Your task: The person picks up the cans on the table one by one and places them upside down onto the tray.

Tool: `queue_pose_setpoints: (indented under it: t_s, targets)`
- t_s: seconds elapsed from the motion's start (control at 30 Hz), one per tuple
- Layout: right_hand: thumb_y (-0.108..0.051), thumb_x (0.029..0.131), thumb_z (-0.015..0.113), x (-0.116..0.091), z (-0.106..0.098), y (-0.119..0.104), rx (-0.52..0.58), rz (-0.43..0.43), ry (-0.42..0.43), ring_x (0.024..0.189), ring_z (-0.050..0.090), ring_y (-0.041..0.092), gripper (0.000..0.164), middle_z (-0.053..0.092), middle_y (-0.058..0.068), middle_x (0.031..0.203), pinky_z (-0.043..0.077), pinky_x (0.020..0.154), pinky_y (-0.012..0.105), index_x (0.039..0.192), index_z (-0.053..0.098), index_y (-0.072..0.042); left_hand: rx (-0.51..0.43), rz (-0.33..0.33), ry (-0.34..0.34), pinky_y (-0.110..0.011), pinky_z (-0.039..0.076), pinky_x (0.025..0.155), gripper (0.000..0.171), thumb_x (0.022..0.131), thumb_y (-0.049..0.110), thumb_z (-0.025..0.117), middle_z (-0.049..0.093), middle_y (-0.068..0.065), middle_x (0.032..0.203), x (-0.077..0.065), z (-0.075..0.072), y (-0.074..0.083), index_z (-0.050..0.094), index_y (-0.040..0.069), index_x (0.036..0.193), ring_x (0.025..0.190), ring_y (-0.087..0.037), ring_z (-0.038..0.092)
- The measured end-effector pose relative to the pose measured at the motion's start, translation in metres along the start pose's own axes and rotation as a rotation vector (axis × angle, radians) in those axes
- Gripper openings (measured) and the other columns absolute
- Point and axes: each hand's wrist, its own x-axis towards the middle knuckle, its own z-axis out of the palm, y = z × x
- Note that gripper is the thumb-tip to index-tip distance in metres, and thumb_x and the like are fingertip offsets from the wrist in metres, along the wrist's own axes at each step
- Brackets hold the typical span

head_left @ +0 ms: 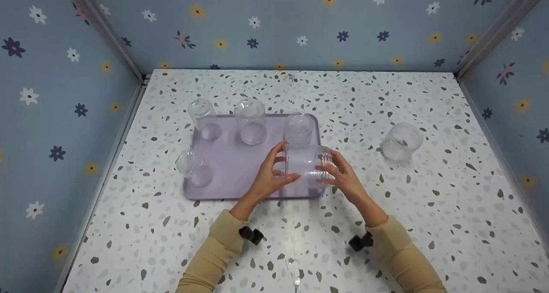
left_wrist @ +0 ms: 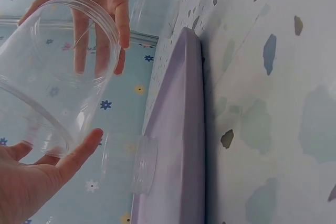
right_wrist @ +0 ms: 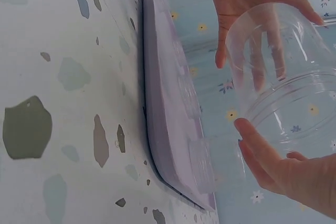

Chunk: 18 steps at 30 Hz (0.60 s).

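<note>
In the head view a large clear jar (head_left: 304,164) with a ridged rim lies on its side in the air over the right front of the lilac tray (head_left: 231,194). My left hand (head_left: 271,178) holds its smooth end, thumb in front and fingers behind. At the ridged rim end, my right hand (head_left: 346,177) grips with spread, bent fingers. Both wrist views show the jar (left_wrist: 58,77) raised clear of the tray (right_wrist: 165,77), a hand at each end. Just behind it stands a smaller clear container (head_left: 298,128) on the tray.
More clear containers stand on the tray: a slim one (head_left: 202,115) and a tall one (head_left: 250,121) at the back, a small one (head_left: 191,166) at front left. Another clear jar (head_left: 402,142) is on the speckled table (head_left: 429,207) to the right. Patterned walls (head_left: 279,27) surround the table.
</note>
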Motion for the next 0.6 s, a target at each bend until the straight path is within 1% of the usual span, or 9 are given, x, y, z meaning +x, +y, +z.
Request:
queue_pose_setpoints:
  t_s: [0.03,0.13,0.27,0.3,0.33,0.4,0.47,0.57,0.6]
  targets:
    - [-0.033,0.084,0.060,0.000,0.000,0.000,0.001,0.003,-0.003,0.111,0.045,0.035,0.069,0.032,0.021,0.132,0.048,0.077,0.041,0.136,0.026,-0.003,0.003,0.002,0.005,-0.039,0.047,0.076,0.086,0.072,0.024,0.071,0.027,-0.025,0.134,0.000,0.000,0.000,0.021,0.000,0.138,0.110,-0.032,0.042]
    - [-0.037,0.081,0.062,0.001,0.000,0.000,0.005,0.012,-0.004,0.112,0.044,0.033,0.075,0.030,0.020,0.135,0.048,0.078,0.041,0.137,0.024,-0.004,0.025,0.003,0.015,-0.039,0.047,0.074,0.086,0.071,0.022,0.072,0.028,-0.024,0.134,0.004,-0.001,-0.009,0.021,0.003,0.139,0.110,-0.031,0.042]
    - [-0.038,0.081,0.062,0.001,-0.001,-0.001,-0.003,0.008,-0.019,0.113,0.044,0.032,0.077,0.028,0.019,0.138,0.045,0.082,0.043,0.138,0.023,-0.004,0.078,0.007,0.034,-0.036,0.047,0.073,0.088,0.071,0.029,0.073,0.031,-0.018,0.133,0.007,-0.001,-0.024,0.023,0.012,0.140,0.110,-0.029,0.043]
    - [-0.037,0.081,0.062,0.002,-0.001,-0.001,-0.004,0.004,-0.026,0.114,0.044,0.032,0.076,0.028,0.019,0.138,0.044,0.084,0.044,0.138,0.024,-0.003,0.092,0.010,0.041,-0.035,0.047,0.073,0.088,0.070,0.033,0.073,0.032,-0.015,0.133,0.007,-0.001,-0.025,0.023,0.014,0.140,0.110,-0.027,0.043]
    - [-0.036,0.082,0.062,0.002,-0.001,-0.001,-0.005,-0.002,-0.032,0.114,0.044,0.032,0.075,0.028,0.019,0.138,0.042,0.086,0.046,0.137,0.024,-0.002,0.105,0.012,0.050,-0.034,0.047,0.072,0.089,0.069,0.037,0.073,0.033,-0.012,0.132,0.006,-0.001,-0.026,0.024,0.016,0.140,0.109,-0.026,0.044]
    - [-0.032,0.084,0.060,0.003,-0.003,-0.001,-0.004,-0.017,-0.043,0.114,0.044,0.033,0.071,0.029,0.021,0.137,0.037,0.089,0.050,0.137,0.025,-0.001,0.118,0.008,0.056,-0.040,0.047,0.073,0.087,0.069,0.034,0.074,0.034,-0.012,0.131,0.004,-0.001,-0.015,0.025,0.014,0.139,0.107,-0.028,0.044]
    - [-0.027,0.086,0.058,0.003,-0.004,-0.001,-0.016,-0.036,-0.045,0.114,0.043,0.033,0.064,0.029,0.023,0.137,0.035,0.090,0.053,0.137,0.027,-0.001,0.142,0.001,0.059,-0.044,0.046,0.073,0.087,0.069,0.029,0.075,0.035,-0.012,0.130,0.003,-0.001,-0.013,0.026,0.014,0.139,0.106,-0.031,0.043]
    - [-0.016,0.089,0.052,0.003,-0.007,-0.003,-0.033,-0.063,-0.041,0.115,0.041,0.034,0.054,0.031,0.024,0.135,0.036,0.089,0.052,0.136,0.029,-0.002,0.187,-0.028,0.062,-0.050,0.044,0.073,0.087,0.069,0.023,0.076,0.034,-0.014,0.129,0.002,-0.003,-0.012,0.026,0.014,0.139,0.106,-0.037,0.041]
    - [-0.012,0.090,0.050,0.003,-0.008,-0.004,-0.038,-0.070,-0.039,0.115,0.040,0.034,0.051,0.031,0.024,0.134,0.037,0.089,0.051,0.136,0.030,-0.002,0.207,-0.034,0.065,-0.049,0.044,0.072,0.087,0.069,0.026,0.076,0.034,-0.013,0.129,0.002,-0.004,-0.016,0.026,0.015,0.139,0.106,-0.035,0.041]
